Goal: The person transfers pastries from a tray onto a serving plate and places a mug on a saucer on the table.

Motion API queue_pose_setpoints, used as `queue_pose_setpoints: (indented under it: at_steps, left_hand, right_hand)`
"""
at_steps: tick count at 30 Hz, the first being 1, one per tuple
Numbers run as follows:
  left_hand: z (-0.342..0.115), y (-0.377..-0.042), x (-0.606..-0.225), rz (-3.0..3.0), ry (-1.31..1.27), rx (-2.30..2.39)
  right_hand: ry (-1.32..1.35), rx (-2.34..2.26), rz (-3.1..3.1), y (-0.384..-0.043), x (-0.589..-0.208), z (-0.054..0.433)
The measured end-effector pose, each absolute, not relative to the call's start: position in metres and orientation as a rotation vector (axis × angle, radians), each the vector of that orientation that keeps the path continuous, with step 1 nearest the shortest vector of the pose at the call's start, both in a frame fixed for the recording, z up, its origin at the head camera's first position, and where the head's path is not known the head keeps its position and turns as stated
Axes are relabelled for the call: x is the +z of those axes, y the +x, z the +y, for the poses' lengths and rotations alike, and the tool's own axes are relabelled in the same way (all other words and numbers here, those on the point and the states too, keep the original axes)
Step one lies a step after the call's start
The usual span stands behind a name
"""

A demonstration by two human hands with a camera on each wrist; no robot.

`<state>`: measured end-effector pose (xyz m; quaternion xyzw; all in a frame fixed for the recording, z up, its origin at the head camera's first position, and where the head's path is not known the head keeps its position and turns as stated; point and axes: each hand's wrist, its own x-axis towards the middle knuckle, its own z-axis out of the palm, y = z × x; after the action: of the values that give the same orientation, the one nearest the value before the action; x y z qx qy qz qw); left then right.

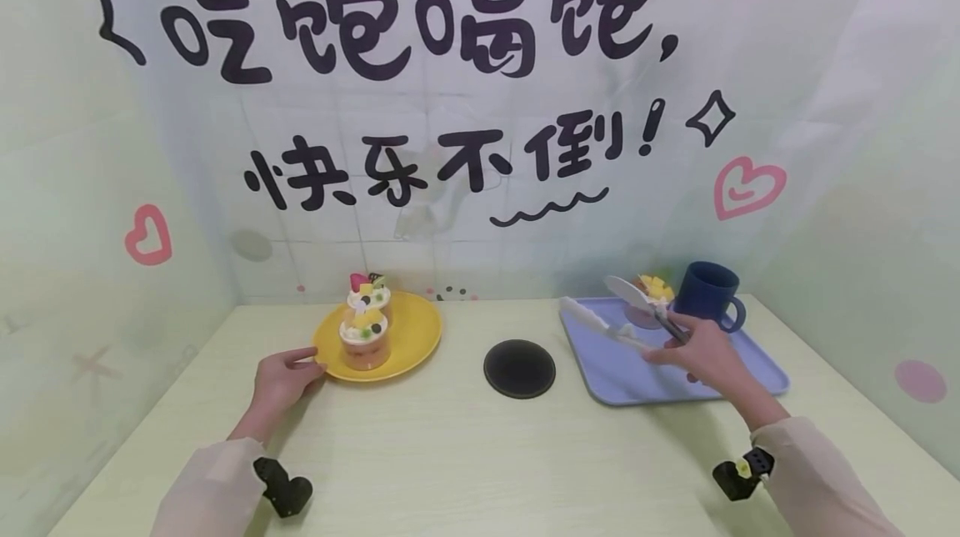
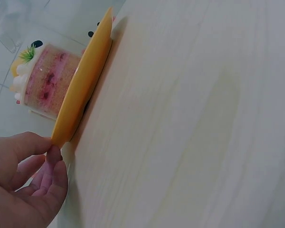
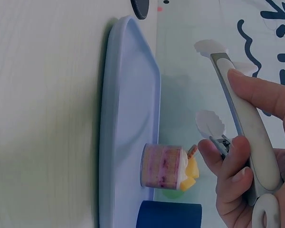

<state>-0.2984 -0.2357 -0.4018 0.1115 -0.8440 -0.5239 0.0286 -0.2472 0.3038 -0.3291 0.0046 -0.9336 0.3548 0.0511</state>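
My left hand [image 1: 283,383] pinches the near-left rim of a yellow plate [image 1: 416,335] between thumb and fingers. Two clear dessert cups [image 1: 365,349] with pink cake layers, cream and fruit stand on that plate, one behind the other. In the left wrist view the plate [image 2: 83,85] is seen edge-on, a dessert cup [image 2: 52,83] upright on it. On the other side, my right hand [image 1: 705,353] grips a pair of tongs [image 3: 249,126] with white scalloped tips and grey-and-white handles. The tips are spread apart above a blue tray [image 1: 615,383], near a third dessert cup [image 3: 164,166].
A dark blue mug [image 1: 701,291] stands beside the dessert cup at the back of the tray. Between plate and tray lies a round black coaster [image 1: 520,368] on the pale wooden table [image 1: 465,462]. Printed walls [image 1: 420,253] enclose the table's back and sides.
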Motion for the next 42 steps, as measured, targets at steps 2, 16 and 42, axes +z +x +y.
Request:
queue_pose_setpoints:
  at_steps: [2,16,42]
  left_hand:
    - [-0.236,-0.299,-0.402,-2.606,0.346,-1.616]
    - [-0.237,-0.298,-0.402,-2.601,0.345,-1.628]
    - [-0.236,-0.296,-0.399,-2.603,0.331,-1.629]
  right_hand:
    - [0.012,1.060,-2.842,-0.247,-0.328,0.307]
    - [-0.032,0.925,-2.854,-0.249,-0.317,0.325]
    - [-0.203,0.922,-2.847,-0.251,-0.319,0.352]
